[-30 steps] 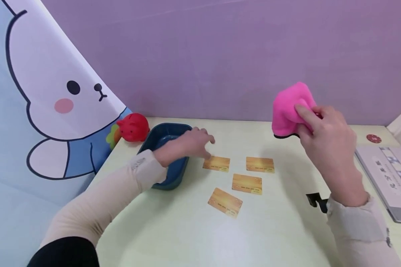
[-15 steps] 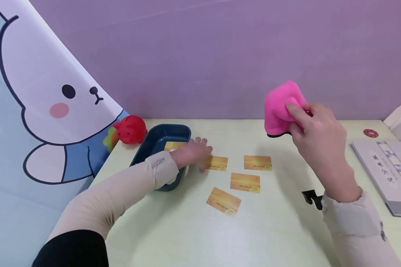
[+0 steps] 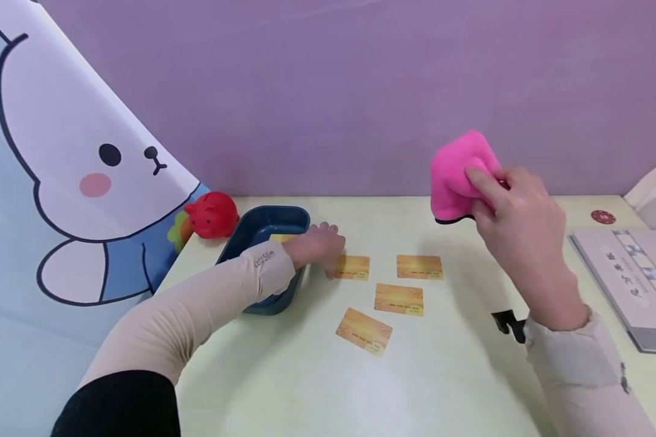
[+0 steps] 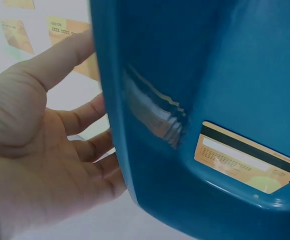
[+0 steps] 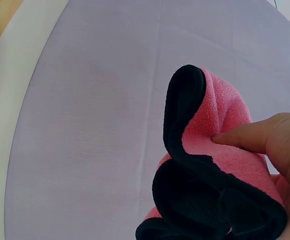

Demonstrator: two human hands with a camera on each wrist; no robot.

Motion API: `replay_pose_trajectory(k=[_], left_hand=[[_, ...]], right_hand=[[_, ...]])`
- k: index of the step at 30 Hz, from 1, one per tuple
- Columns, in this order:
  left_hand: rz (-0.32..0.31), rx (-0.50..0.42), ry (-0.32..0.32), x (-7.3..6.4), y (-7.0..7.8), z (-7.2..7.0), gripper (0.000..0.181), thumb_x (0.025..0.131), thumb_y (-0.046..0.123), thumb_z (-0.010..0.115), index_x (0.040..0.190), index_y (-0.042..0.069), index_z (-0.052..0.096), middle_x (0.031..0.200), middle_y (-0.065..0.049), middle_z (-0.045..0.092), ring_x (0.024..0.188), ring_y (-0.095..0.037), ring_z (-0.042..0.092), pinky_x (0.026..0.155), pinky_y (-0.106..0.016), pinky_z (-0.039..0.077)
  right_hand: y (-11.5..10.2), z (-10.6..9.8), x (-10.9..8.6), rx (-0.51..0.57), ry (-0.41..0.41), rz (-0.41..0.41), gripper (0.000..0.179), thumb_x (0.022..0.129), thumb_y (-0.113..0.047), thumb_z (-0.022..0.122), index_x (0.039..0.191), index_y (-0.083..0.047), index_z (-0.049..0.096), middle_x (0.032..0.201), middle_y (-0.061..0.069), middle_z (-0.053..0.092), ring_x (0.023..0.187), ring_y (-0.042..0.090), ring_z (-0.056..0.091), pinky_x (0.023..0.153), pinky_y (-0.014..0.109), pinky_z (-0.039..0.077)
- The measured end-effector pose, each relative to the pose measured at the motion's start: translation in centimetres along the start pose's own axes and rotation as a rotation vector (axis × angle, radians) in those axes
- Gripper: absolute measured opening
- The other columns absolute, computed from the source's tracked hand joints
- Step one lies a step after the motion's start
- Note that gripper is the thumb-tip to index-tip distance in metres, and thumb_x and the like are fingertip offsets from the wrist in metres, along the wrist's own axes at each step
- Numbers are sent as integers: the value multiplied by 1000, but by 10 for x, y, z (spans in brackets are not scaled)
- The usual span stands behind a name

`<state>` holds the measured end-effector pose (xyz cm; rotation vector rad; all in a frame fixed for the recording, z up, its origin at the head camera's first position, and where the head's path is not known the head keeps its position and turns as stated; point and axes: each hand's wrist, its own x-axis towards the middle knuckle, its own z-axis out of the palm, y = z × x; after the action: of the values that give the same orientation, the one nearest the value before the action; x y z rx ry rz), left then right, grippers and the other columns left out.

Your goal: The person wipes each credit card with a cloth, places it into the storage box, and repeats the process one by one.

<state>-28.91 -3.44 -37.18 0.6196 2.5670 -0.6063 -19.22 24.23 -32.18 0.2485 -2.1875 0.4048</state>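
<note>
My left hand (image 3: pixel 322 246) is at the right side of a dark blue plastic bin (image 3: pixel 276 210), its forearm crossing over the bin. In the left wrist view, its relaxed fingers (image 4: pixel 79 117) reach behind the bin wall, holding no card. One gold bank card (image 4: pixel 245 157) lies in the bin with its black stripe up. On the table, a gold bank card (image 3: pixel 355 267) sits just right of that hand, and several such cards (image 3: pixel 399 299) lie around it. My right hand (image 3: pixel 525 230) pinches a bunched pink fleece cloth (image 3: pixel 461 176) with black trim, raised above the table.
A red piggy bank (image 3: pixel 213 215) stands left of the bin at the back. On the right are a grey boxed book (image 3: pixel 628 285), a red chip (image 3: pixel 603 216) and a small black piece (image 3: pixel 505 320). A purple backdrop (image 3: pixel 328 103) rises behind the table.
My left hand has turned and come down beside the bin, with its forearm shifted right; the card inside the bin now shows. The right hand keeps its grip on the pink cloth.
</note>
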Motion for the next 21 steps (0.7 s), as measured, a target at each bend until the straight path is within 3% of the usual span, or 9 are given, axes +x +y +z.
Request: replay_pose_trajectory(k=[5, 13, 17, 21], left_hand=[[17, -21, -12, 5, -3, 4, 73, 78, 45, 84, 137, 14, 54, 123, -7, 56, 112, -26, 44, 103, -43, 41], [50, -30, -29, 3, -3, -1, 46, 88, 32, 77, 131, 19, 64, 113, -1, 61, 106, -22, 45, 97, -40, 41], [101, -131, -13, -3, -8, -12, 39, 90, 24, 75, 128, 15, 66, 113, 0, 65, 99, -19, 51, 92, -35, 46], [197, -321, 69, -15, -13, -28, 22, 92, 21, 74, 112, 13, 70, 105, 0, 68, 88, -16, 56, 81, -30, 48]], right_hand=[[0, 1, 0, 3, -7, 10, 38, 89, -1, 58, 119, -19, 71, 96, 25, 62, 81, 43, 55, 49, 63, 42], [0, 0, -1, 12, -10, 26, 39, 89, -1, 58, 121, -19, 72, 97, 25, 63, 82, 43, 55, 50, 63, 42], [1, -2, 0, 10, -3, 22, 38, 89, -1, 59, 121, -18, 72, 98, 26, 63, 83, 44, 55, 50, 64, 42], [2, -5, 1, 3, 16, 18, 37, 90, -3, 61, 122, -17, 72, 100, 27, 63, 85, 45, 57, 51, 65, 43]])
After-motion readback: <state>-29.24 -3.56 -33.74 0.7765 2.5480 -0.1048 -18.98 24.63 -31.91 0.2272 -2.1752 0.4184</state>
